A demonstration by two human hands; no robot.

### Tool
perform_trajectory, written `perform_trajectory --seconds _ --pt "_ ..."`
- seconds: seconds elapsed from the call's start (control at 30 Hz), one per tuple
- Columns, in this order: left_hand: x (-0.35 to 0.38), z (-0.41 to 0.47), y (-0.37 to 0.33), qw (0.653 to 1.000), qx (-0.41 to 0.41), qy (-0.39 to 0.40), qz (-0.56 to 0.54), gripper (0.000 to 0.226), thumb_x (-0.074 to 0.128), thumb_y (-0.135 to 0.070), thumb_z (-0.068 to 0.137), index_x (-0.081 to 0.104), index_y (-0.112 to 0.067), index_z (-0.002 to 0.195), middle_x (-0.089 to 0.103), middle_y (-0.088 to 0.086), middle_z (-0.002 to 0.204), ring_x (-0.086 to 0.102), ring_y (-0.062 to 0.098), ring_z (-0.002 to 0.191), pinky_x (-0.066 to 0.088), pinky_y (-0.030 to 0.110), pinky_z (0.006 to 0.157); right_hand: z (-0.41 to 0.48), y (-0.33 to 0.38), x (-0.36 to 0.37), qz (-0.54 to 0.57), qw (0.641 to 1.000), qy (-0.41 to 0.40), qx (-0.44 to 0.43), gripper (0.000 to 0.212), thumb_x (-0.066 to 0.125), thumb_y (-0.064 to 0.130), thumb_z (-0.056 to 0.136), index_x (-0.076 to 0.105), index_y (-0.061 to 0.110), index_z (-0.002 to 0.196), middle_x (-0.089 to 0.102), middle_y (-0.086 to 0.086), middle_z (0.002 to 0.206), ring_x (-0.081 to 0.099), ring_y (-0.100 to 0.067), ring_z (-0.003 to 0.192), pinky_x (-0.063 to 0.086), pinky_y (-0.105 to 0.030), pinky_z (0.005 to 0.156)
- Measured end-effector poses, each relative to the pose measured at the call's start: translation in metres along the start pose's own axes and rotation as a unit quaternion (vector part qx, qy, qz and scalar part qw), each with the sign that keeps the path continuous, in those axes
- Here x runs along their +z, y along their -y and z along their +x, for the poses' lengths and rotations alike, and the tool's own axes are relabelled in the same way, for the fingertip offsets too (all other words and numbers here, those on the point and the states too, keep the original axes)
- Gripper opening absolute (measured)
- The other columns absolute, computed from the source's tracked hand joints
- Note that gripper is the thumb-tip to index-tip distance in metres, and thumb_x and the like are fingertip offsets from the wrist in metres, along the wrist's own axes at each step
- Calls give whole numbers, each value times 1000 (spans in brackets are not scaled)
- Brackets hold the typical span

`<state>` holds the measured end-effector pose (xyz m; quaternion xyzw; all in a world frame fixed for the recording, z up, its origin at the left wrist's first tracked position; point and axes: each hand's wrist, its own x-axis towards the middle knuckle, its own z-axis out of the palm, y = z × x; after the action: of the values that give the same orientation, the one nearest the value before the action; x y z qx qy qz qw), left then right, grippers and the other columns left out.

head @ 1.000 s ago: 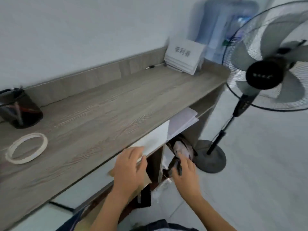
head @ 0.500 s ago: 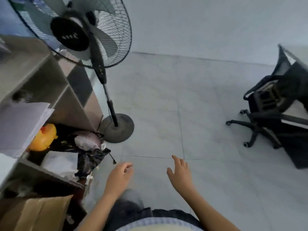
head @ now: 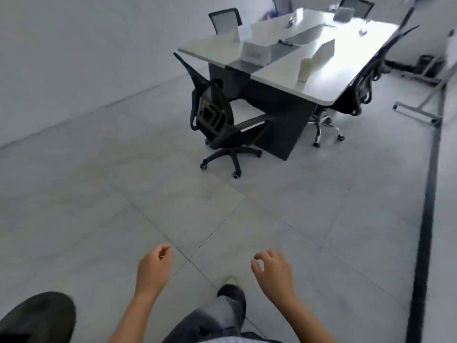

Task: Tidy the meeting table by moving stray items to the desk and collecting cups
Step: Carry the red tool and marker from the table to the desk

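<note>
The white meeting table (head: 329,80) stands across the room at the upper right. On it a stack of white cups (head: 304,70) stands near the front edge, a white name card (head: 254,52) sits toward the left, and small dark items (head: 284,42) lie farther back. My left hand (head: 154,268) and my right hand (head: 273,271) hang low over the floor, both holding nothing, with loosely curled fingers that stay apart. Both hands are far from the table.
A black office chair (head: 217,115) stands at the table's near left corner, another (head: 358,78) on the right side, more behind. Grey tiled floor (head: 173,184) lies between me and the table. A dark floor strip (head: 427,206) runs along the right. A dark round object (head: 37,315) sits bottom left.
The view has swung from the wooden desk, past the standing fan, to the meeting table. My hands left the desk's lower shelf and now hang with nothing in them.
</note>
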<state>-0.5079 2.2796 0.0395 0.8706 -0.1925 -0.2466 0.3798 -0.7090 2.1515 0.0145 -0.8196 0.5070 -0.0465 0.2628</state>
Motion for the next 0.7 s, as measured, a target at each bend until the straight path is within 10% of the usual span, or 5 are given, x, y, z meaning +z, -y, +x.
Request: perform_trajectory --seconds 0.2,0.33,0.7 --pt "93 87 -98 992 60 112 -9 22 49 -14 89 61 -1 76 50 6 59 43 20 57 34 32 57 76 -42 -62 -54 991 -71 100 24 48 45 68 63 30 57 65 9 60 65 -15 63 33 -22 54" --pt "136 125 -161 981 98 168 -19 21 48 -15 90 57 -17 71 54 6 62 47 20 59 35 30 56 123 -65 -95 -13 981 -118 156 39 41 45 77 69 19 85 69 0 91 58 -23 96 36 -34 74" --pt "247 136 -238 941 148 297 59 20 51 -16 88 60 -19 71 55 -5 59 47 9 55 34 22 54 184 -137 -125 69 954 -153 249 68 19 57 71 62 17 105 64 -2 111 50 -23 109 35 -35 83"
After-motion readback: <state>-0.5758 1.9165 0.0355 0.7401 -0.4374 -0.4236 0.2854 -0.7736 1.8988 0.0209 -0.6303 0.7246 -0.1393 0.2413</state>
